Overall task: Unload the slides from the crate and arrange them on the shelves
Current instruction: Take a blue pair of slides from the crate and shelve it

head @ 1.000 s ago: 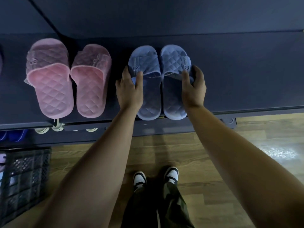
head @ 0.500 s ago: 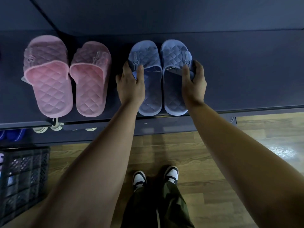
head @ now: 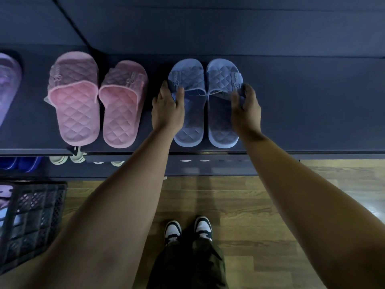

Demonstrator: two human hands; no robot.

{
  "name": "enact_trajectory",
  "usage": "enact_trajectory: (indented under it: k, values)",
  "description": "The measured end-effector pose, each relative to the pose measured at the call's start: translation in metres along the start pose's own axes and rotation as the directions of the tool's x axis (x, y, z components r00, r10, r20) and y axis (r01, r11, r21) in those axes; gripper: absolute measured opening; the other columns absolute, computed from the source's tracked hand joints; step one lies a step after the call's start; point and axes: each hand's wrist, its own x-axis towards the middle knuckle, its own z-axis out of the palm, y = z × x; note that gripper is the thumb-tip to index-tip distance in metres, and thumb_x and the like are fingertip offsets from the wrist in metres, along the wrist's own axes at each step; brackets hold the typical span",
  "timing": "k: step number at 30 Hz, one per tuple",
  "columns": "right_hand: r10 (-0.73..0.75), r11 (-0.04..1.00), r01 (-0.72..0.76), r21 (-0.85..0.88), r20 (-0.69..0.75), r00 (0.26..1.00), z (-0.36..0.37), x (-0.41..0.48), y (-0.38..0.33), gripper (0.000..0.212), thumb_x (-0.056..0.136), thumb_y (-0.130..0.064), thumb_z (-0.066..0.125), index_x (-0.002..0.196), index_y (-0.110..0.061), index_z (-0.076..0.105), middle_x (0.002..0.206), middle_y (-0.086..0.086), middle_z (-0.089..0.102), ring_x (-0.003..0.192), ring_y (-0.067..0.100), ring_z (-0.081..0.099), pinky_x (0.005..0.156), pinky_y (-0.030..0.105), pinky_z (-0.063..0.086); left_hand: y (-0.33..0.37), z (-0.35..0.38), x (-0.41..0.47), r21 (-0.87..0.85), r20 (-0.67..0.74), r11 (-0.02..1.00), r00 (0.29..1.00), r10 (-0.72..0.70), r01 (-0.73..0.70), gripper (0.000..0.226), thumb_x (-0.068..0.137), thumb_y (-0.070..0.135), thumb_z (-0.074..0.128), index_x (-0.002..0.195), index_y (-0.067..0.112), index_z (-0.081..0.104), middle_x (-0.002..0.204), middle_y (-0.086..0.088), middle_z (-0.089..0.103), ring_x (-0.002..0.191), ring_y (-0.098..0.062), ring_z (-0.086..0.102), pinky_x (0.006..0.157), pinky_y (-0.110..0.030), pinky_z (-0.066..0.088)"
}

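blue slides sit side by side on the shelf at twelve o'clock. left grip clamps the left strap, right grip the right. black crate at eight o'clock.

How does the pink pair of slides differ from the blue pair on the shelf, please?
The pink pair lies untouched; the left hand and the right hand each hold a strap of the blue pair. The pink pair's slides lie slightly apart; the blue pair's lie close together. Both are quilted, toes toward the back of the shelf.
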Motion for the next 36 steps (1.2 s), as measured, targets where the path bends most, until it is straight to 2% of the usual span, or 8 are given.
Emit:
enact_trajectory:
  k: [3,6,11,15,19,24,28,36]
  values:
    - [-0.142,0.979,0.139,-0.147,-0.012,0.99,-0.016,-0.012,-0.009,0.035,0.098,-0.024,0.047,0.128,-0.006,0.053,0.129,0.01,0.057,0.115,0.022,0.054,0.084,0.019,0.04,0.003,-0.014,-0.02,-0.002,-0.003,0.998,0.998,0.057,-0.057,0.057,0.099,0.043,0.036,0.146,0.013,0.029,0.147,-0.012,0.039,0.131,-0.032,0.039,0.101,-0.041,0.036]
    - [-0.142,0.963,0.158,-0.218,0.086,0.986,-0.032,-0.039,-0.031,0.034,0.098,-0.023,0.047,0.127,-0.008,0.056,0.127,0.011,0.057,0.112,0.024,0.055,0.082,0.021,0.04,0.006,-0.04,-0.059,0.106,-0.026,0.985,0.99,0.138,-0.134,0.047,0.099,0.037,0.038,0.137,0.011,0.042,0.132,-0.014,0.053,0.117,-0.032,0.05,0.089,-0.039,0.043]
    - [-0.133,0.958,0.2,-0.205,0.3,0.945,-0.044,-0.109,-0.078,0.041,0.095,-0.028,0.046,0.127,-0.006,0.057,0.123,0.016,0.06,0.111,0.032,0.056,0.086,0.035,0.043,0.005,-0.106,-0.137,0.275,-0.014,0.958,0.997,0.082,-0.075,0.052,0.093,0.043,0.034,0.129,0.011,0.053,0.112,-0.018,0.064,0.099,-0.038,0.059,0.081,-0.043,0.046]
    - [-0.138,0.951,0.249,-0.183,0.468,0.873,-0.037,-0.169,-0.127,0.034,0.097,-0.023,0.049,0.127,-0.009,0.058,0.122,0.012,0.063,0.111,0.028,0.058,0.094,0.037,0.046,-0.013,-0.166,-0.208,0.28,-0.108,0.96,0.994,0.029,0.002,0.054,0.09,0.045,0.033,0.121,0.009,0.06,0.1,-0.014,0.068,0.091,-0.036,0.062,0.08,-0.044,0.047]
    - [-0.252,0.909,0.397,-0.126,0.592,0.766,-0.011,-0.238,-0.179,0.032,0.094,-0.022,0.053,0.122,-0.008,0.06,0.119,0.012,0.064,0.108,0.029,0.06,0.091,0.036,0.047,-0.05,-0.234,-0.279,0.292,-0.216,0.95,0.975,-0.051,0.115,0.05,0.092,0.044,0.038,0.122,0.011,0.06,0.105,-0.012,0.069,0.095,-0.035,0.063,0.086,-0.043,0.045]
    - [-0.385,0.859,0.512,-0.002,0.659,0.647,0.041,-0.341,-0.238,0.029,0.095,-0.024,0.051,0.114,-0.007,0.064,0.106,0.013,0.069,0.095,0.03,0.064,0.084,0.041,0.051,-0.123,-0.323,-0.352,0.266,-0.307,0.903,0.918,-0.251,0.336,0.05,0.098,0.048,0.032,0.136,0.018,0.046,0.128,-0.011,0.058,0.12,-0.031,0.05,0.103,-0.045,0.031]
    - [-0.392,0.864,0.501,0.043,0.681,0.618,0.089,-0.431,-0.276,0.025,0.095,-0.022,0.054,0.112,-0.007,0.065,0.103,0.011,0.07,0.094,0.024,0.064,0.078,0.023,0.042,-0.185,-0.396,-0.406,0.25,-0.403,0.892,0.878,-0.258,0.376,0.047,0.097,0.046,0.035,0.13,0.016,0.051,0.122,-0.012,0.063,0.114,-0.032,0.055,0.098,-0.046,0.037]
    - [-0.297,0.915,0.4,0.059,0.77,0.565,0.177,-0.572,-0.323,0.026,0.097,-0.027,0.052,0.116,-0.012,0.063,0.109,0.003,0.068,0.094,0.009,0.06,0.073,0.012,0.036,-0.304,-0.504,-0.48,0.232,-0.461,0.873,0.839,-0.289,0.428,0.039,0.097,0.04,0.04,0.125,0.016,0.055,0.116,-0.007,0.064,0.109,-0.025,0.056,0.097,-0.041,0.034]
